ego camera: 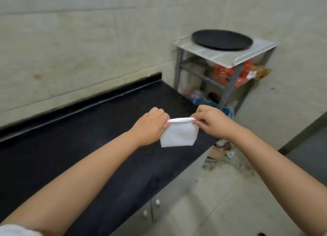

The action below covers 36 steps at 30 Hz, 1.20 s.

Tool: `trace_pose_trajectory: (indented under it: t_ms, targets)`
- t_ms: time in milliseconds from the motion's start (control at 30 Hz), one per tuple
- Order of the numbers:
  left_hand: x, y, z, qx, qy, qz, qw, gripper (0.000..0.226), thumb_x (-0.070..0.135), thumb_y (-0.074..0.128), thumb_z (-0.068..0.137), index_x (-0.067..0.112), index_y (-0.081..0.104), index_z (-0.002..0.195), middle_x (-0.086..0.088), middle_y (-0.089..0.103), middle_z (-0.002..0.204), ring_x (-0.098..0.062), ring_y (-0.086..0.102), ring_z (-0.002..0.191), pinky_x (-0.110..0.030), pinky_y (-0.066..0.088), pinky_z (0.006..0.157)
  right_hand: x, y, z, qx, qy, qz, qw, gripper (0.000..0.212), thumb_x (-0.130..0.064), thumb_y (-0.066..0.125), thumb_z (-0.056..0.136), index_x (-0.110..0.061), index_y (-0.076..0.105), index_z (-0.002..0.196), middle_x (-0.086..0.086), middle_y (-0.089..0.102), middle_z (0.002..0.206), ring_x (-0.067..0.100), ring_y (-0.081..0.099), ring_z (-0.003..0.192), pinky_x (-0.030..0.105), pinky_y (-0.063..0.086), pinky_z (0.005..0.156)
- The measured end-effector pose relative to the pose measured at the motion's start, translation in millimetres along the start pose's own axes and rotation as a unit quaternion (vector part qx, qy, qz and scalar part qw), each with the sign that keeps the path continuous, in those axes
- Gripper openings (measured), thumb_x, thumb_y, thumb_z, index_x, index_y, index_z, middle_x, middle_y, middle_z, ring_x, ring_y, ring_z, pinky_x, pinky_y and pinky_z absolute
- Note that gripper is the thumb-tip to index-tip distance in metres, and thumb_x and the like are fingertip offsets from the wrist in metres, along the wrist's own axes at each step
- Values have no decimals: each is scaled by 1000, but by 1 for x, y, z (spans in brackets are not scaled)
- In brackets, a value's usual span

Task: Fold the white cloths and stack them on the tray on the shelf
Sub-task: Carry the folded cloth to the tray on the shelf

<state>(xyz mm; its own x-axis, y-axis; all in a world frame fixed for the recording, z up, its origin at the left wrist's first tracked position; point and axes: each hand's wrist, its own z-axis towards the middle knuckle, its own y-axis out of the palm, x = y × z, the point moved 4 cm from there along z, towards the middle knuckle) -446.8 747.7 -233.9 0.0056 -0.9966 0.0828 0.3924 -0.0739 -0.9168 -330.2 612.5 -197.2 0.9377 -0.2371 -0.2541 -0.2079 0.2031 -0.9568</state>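
White cloth point(178, 134), folded small, held in air above black counter point(70, 147); top corners pinched by left hand point(150, 125) and right hand point(211, 121), probably keeping layers aligned. Tray point(221, 39) bare on shelf point(230, 57).

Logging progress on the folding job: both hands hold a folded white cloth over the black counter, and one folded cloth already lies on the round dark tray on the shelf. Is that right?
Not quite. In the head view the tray on the shelf holds no cloth. The rest stands: left hand and right hand pinch the folded white cloth over the black counter.
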Motion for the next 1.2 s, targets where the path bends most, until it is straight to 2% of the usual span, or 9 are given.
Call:
trace_pose_trajectory:
  t_ms: [100, 267, 433, 567, 667, 800, 900, 1100, 1200]
  targets:
    - [20, 1, 74, -4, -16, -29, 999, 56, 43, 21, 88, 4, 61, 95, -11, 56, 92, -18, 37, 81, -37, 43, 74, 60, -44, -5, 13, 42, 7, 999, 21, -14, 54, 90, 1, 67, 96, 15, 61, 88, 23, 53, 83, 28, 39, 74]
    - [25, 13, 194, -36, -5, -21, 999, 28, 26, 42, 97, 9, 60, 112, -8, 56, 107, -24, 46, 101, -36, 40, 89, 152, -102, 20, 68, 80, 18, 994, 19, -14, 61, 85, -5, 70, 99, 14, 68, 94, 20, 57, 83, 25, 39, 74]
    - [7, 26, 317, -58, -18, 14, 998, 27, 26, 45, 95, 9, 61, 109, -11, 57, 107, -27, 50, 106, -38, 43, 87, 239, -154, 82, 71, 100, -24, 992, 20, -12, 60, 85, -4, 70, 100, 13, 68, 93, 24, 59, 84, 36, 46, 80]
    - [-18, 26, 406, -31, -65, -20, 997, 25, 26, 52, 93, 9, 63, 108, -11, 57, 106, -27, 55, 102, -37, 45, 86, 298, -196, 135, 103, 123, -7, 987, 17, -11, 60, 85, -6, 70, 98, 2, 61, 84, 15, 54, 77, 25, 40, 69]
    - [-35, 28, 462, -12, -110, -41, 993, 27, 25, 55, 91, 11, 65, 112, -10, 61, 106, -26, 55, 104, -33, 42, 86, 345, -216, 174, 120, 150, 48, 980, 15, -8, 60, 84, -6, 71, 93, 6, 67, 77, 17, 60, 70, 32, 51, 73]
    - [-56, 43, 522, 3, -186, -79, 979, 25, 20, 56, 91, 10, 66, 112, -9, 65, 112, -24, 58, 105, -24, 36, 78, 411, -223, 229, 114, 174, 97, 973, 13, -2, 59, 81, -8, 70, 83, -13, 61, 43, -4, 57, 44, 11, 48, 59]
    - [-71, 56, 562, 35, -240, -68, 968, 28, 16, 53, 93, 7, 61, 118, -12, 61, 123, -27, 54, 114, -30, 40, 91, 452, -227, 274, 118, 165, 118, 972, 14, 0, 60, 76, -9, 70, 79, 9, 65, 67, 9, 54, 55, 26, 44, 68]
    - [-104, 85, 632, 125, -304, -3, 944, 25, 9, 47, 93, 0, 59, 113, -21, 53, 116, -37, 53, 105, -44, 44, 88, 529, -232, 369, 189, 54, 102, 975, 15, 0, 58, 80, 3, 69, 89, 24, 70, 94, 33, 63, 91, 21, 34, 59]
    - [-114, 133, 648, 17, -327, 86, 941, 25, 8, 44, 94, 5, 57, 115, -16, 50, 121, -37, 56, 104, -46, 46, 85, 565, -203, 397, 107, -9, 32, 994, 19, 0, 55, 81, 4, 68, 95, 26, 67, 102, 36, 61, 99, 30, 41, 79]
